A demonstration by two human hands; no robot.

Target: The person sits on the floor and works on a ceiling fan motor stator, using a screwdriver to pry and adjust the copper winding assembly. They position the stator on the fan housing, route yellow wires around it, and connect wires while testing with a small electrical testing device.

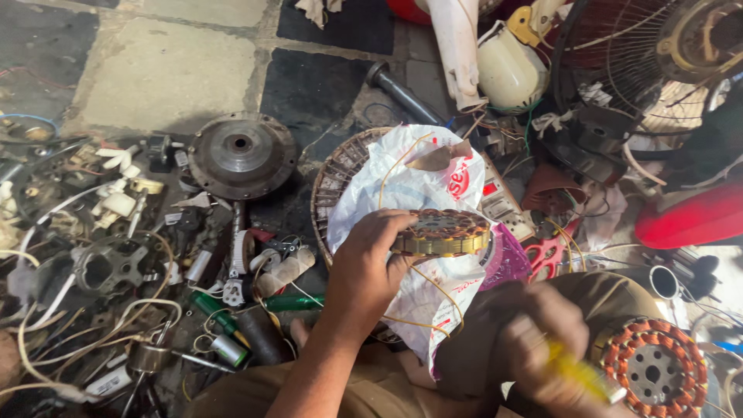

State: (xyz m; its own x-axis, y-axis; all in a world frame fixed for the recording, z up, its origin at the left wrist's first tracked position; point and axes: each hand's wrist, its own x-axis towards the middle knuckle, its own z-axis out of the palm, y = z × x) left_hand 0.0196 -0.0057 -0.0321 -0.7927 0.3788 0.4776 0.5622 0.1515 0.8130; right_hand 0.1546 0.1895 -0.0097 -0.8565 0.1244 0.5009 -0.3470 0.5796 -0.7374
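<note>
My left hand (370, 263) grips a round wound motor stator (443, 233) with copper coils and a yellow rim, holding it on edge above a white plastic bag (410, 186). A thin yellow wire (441, 290) loops down from it. My right hand (534, 340), blurred, is shut on a yellow-handled tool (576, 373) near my knee. A second stator with orange windings (654, 370) lies at the lower right.
A grey round motor cover (241, 153) lies on the tiled floor. Loose wires, capacitors and small parts (116, 255) crowd the left. A round woven basket (337, 179) sits under the bag. Red scissors (548, 254), a fan cage (658, 54) and a white fan housing (507, 70) are at the right.
</note>
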